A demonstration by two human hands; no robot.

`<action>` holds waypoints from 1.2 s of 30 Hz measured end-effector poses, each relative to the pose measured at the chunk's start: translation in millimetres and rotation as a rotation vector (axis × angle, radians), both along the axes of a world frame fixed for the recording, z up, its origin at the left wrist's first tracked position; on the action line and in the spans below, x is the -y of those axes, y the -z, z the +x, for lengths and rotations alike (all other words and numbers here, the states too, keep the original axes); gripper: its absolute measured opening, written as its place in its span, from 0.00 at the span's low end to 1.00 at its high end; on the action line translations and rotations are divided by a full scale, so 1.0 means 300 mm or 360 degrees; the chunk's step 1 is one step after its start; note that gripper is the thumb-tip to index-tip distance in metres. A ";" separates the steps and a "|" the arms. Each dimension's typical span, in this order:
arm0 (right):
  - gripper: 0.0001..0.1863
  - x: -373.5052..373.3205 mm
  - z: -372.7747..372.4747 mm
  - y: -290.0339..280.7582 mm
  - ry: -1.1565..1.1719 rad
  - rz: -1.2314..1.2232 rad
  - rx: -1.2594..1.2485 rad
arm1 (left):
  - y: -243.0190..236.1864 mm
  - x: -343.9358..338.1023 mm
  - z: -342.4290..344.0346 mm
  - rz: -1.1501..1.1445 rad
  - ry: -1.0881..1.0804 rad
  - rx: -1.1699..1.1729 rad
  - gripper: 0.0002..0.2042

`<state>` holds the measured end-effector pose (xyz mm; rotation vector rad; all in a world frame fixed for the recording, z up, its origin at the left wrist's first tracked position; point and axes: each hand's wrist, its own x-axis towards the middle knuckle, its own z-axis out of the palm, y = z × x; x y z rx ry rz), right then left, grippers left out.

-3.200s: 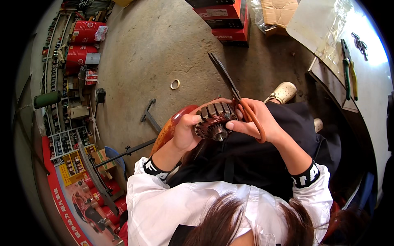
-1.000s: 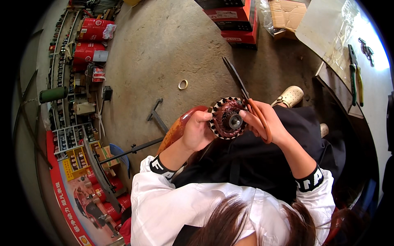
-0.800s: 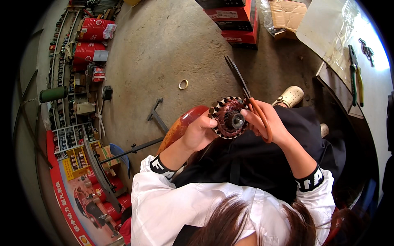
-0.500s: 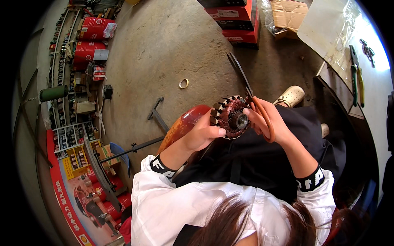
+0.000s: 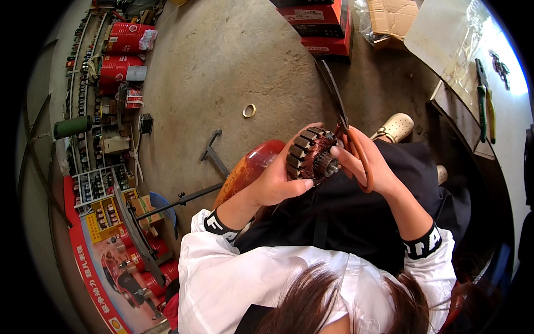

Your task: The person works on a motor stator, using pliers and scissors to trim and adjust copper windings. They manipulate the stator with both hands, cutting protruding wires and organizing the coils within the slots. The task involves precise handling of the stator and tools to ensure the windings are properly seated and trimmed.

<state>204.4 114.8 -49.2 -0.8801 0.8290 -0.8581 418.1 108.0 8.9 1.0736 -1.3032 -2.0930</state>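
A motor armature (image 5: 305,150) with dark steel teeth, red-brown copper windings and a short metal shaft is held over my lap. My left hand (image 5: 275,181) wraps round its left side, thumb along the lower edge. My right hand (image 5: 370,167) grips long scissors (image 5: 335,94) by their orange handles, blades pointing up and away, while its thumb rests on the armature beside the shaft. A red-orange glossy curved surface (image 5: 247,167) lies behind my left forearm.
A tape roll (image 5: 249,111) and an angled metal bar (image 5: 209,150) lie on the concrete floor. Red boxes (image 5: 325,44) and cardboard (image 5: 392,19) stand at the back. A bench (image 5: 439,39) at right holds pliers (image 5: 485,103); shelves and red drums (image 5: 122,39) line the left.
The armature has turned from showing its shaft end face-up to showing its toothed side. My left thumb has moved lower. The scissors and right hand have shifted slightly right, blades higher.
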 end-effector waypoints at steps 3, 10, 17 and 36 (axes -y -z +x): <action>0.15 -0.002 0.000 0.003 0.0008 -0.0016 -0.0005 | -0.010 0.000 -0.009 -0.0052 0.0009 0.0038 0.46; 0.15 0.001 0.005 -0.002 -0.0002 -0.0012 -0.0095 | 0.001 0.005 0.004 0.0016 -0.0017 0.0064 0.45; 0.17 -0.001 0.008 0.024 0.0002 -0.0029 -0.0265 | -0.022 -0.001 -0.001 0.0518 -0.0215 -0.0143 0.35; 0.14 0.007 0.011 0.022 -0.0009 -0.0027 -0.0318 | 0.003 -0.002 -0.003 0.0757 -0.0325 -0.0261 0.29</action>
